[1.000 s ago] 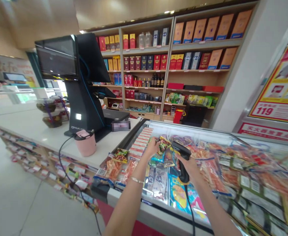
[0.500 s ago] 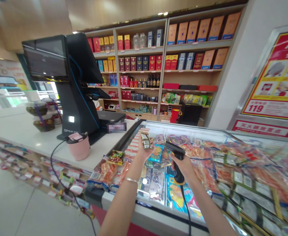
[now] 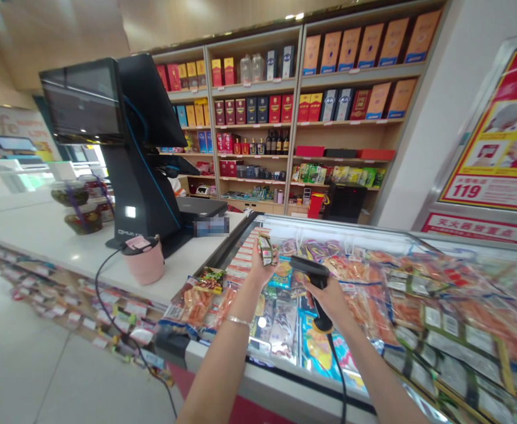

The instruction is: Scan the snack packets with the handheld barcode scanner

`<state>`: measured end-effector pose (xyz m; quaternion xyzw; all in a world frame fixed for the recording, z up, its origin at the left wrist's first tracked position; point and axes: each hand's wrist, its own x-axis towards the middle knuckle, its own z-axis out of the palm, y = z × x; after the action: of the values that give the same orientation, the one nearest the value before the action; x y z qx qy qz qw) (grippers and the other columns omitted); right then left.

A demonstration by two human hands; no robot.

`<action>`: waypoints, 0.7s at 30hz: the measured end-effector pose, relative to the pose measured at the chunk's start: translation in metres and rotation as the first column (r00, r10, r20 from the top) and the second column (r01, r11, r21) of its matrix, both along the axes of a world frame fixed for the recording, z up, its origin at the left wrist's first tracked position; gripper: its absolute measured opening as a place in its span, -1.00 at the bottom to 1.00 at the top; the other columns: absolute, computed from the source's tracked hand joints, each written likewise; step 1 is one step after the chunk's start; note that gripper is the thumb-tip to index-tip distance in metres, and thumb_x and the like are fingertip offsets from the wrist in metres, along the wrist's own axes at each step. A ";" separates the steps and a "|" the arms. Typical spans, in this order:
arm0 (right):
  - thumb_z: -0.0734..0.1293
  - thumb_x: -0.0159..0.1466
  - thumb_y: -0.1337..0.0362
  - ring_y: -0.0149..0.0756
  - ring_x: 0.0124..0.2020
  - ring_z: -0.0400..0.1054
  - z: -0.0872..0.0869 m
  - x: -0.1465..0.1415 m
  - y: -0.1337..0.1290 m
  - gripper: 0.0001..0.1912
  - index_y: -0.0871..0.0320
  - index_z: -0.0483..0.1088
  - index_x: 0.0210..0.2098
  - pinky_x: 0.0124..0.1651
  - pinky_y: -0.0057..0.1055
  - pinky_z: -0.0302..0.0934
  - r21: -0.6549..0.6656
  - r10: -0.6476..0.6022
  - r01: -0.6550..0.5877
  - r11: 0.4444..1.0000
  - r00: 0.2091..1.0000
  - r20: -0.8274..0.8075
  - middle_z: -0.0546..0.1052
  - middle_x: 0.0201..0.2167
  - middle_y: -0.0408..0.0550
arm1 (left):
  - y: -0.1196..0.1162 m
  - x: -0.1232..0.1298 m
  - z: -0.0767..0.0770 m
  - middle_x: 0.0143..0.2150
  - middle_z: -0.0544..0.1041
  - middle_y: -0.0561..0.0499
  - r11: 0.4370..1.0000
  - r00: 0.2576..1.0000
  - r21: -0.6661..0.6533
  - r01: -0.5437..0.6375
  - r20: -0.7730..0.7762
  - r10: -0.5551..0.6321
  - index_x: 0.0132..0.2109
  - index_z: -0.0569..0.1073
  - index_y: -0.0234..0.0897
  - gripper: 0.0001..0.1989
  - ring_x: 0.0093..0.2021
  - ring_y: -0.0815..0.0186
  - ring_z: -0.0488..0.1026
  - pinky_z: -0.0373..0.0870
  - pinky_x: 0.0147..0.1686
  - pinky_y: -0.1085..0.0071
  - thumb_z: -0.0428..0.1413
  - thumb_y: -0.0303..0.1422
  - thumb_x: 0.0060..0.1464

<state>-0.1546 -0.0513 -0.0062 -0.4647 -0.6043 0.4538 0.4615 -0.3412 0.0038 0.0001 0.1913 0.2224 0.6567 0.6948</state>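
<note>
A small green-and-white snack packet [image 3: 265, 250] is held up in my left hand [image 3: 261, 270], its printed label side facing me. My right hand [image 3: 329, 297] is wrapped round the handle of a black barcode scanner [image 3: 310, 268], whose head points left toward the packet with a gap between them. The scanner's cable [image 3: 338, 371] hangs down from the handle. Both hands are above the glass top of a freezer case [image 3: 258, 353], where blue bags [image 3: 318, 341] and other packets show beneath them.
On the white counter [image 3: 33, 235] at left stand a black checkout terminal [image 3: 146, 194], a pink cup [image 3: 142, 262] and jars [image 3: 84, 218]. Vacuum-packed bags [image 3: 457, 335] cover the freezer's right part. Shelves of boxes [image 3: 254, 112] line the back wall.
The scanner's head has turned to point more squarely left at the packet. The packet stands a little more upright in my left hand. The view has shifted slightly.
</note>
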 end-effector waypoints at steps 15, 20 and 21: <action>0.45 -0.03 0.07 -0.35 -0.80 0.23 -0.011 0.002 0.007 -0.66 0.18 0.33 -0.66 -0.72 -0.47 0.12 -0.018 -0.007 0.007 1.000 1.000 -0.018 0.37 -0.79 -0.11 | -0.001 0.002 0.000 -0.67 0.28 0.09 0.999 1.000 0.033 -0.002 0.001 0.002 -0.39 0.40 -0.36 -0.39 -0.71 0.47 0.16 0.13 -0.66 0.51 -0.12 0.16 0.08; 0.46 -0.04 0.05 -0.34 -0.79 0.23 -0.005 0.001 0.003 -0.66 0.18 0.35 -0.61 -0.72 -0.46 0.12 -0.021 0.011 -0.012 1.000 0.998 -0.057 0.38 -0.77 -0.13 | -0.002 0.000 0.001 -0.66 0.29 0.09 1.000 1.000 0.022 -0.003 -0.007 0.004 -0.40 0.40 -0.34 -0.40 -0.70 0.46 0.19 0.15 -0.66 0.51 -0.09 0.16 0.06; 0.46 -0.05 0.05 -0.35 -0.79 0.23 -0.003 0.002 0.001 -0.65 0.18 0.34 -0.62 -0.71 -0.46 0.12 -0.029 0.012 -0.015 0.999 0.996 -0.093 0.38 -0.76 -0.12 | -0.002 0.001 0.001 -0.66 0.29 0.09 1.000 1.000 0.021 -0.006 -0.009 0.006 -0.41 0.39 -0.34 -0.42 -0.70 0.46 0.20 0.16 -0.66 0.51 -0.08 0.15 0.06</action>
<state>-0.1527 -0.0508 -0.0087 -0.4458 -0.5785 0.4868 0.4792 -0.3401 0.0016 0.0016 0.2010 0.2190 0.6602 0.6898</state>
